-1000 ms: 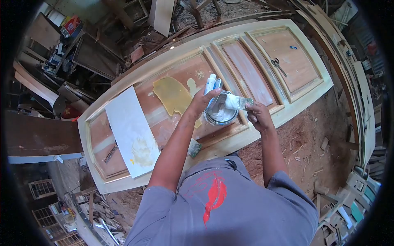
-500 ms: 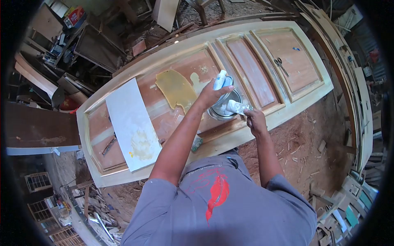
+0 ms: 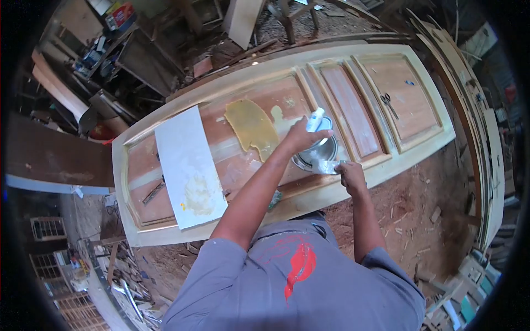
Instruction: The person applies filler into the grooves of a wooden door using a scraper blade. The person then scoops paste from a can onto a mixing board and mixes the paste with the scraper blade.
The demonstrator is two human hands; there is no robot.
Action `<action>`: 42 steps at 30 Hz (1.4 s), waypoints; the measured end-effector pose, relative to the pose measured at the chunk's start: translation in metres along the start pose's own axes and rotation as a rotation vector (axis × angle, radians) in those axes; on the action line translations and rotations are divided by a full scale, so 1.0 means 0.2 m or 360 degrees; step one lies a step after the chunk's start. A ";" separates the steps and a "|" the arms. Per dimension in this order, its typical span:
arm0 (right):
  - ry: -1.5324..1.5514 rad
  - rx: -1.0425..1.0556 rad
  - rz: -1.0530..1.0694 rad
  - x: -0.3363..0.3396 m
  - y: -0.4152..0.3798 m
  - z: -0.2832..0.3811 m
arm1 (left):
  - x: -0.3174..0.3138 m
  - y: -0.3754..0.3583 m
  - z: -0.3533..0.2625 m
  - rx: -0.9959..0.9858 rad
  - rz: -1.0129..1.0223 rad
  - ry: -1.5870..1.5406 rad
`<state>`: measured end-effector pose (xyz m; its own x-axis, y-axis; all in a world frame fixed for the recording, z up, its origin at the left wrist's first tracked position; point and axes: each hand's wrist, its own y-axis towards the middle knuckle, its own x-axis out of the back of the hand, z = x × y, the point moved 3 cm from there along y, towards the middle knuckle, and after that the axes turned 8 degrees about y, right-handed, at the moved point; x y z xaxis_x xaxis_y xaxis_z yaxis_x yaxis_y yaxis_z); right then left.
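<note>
A small white and blue bottle is in my left hand, held over the far side of an open metal can. My fingers wrap the bottle beside the can's rim. My right hand is closed round the handle end of a putty knife. Its blade carries whitish paste and overlaps the can's near rim in this view. The can stands on a panelled wooden door that lies flat in front of me.
On the door lie a yellow-brown sheet, a white board smeared with cream paste, and scissors. A green item sits near the front edge, partly behind my left arm. Wood scraps litter the ground.
The view has shifted, so the door appears lower and further right. The putty knife's blade has come down towards the can's near rim. My left hand still holds the bottle over the can.
</note>
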<state>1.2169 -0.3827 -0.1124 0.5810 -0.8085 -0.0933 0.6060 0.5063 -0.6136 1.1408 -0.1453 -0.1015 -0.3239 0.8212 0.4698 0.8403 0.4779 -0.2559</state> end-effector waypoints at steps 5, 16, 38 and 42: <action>0.0275 -0.0122 0.0362 0.05 0.02 -0.04 | -0.02 0.04 0.04 0.0021 -0.0068 0.0060; 0.0408 0.0262 0.0387 0.11 0.08 0.00 | 0.10 -0.07 -0.11 0.0164 0.0027 0.0140; 0.0385 -0.0464 0.0907 -0.83 -0.32 -0.64 | -0.17 -0.18 -0.08 -0.0036 -0.0138 0.1328; -0.0377 -0.0576 0.1260 -1.32 -0.24 -0.74 | 0.02 -0.44 -0.12 -0.0270 -0.0523 0.1088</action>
<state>0.9528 -0.2384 -0.1745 0.8765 -0.1602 -0.4539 -0.2039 0.7306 -0.6516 1.0746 -0.1910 -0.0569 -0.2743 0.2447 0.9300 0.8203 0.5642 0.0935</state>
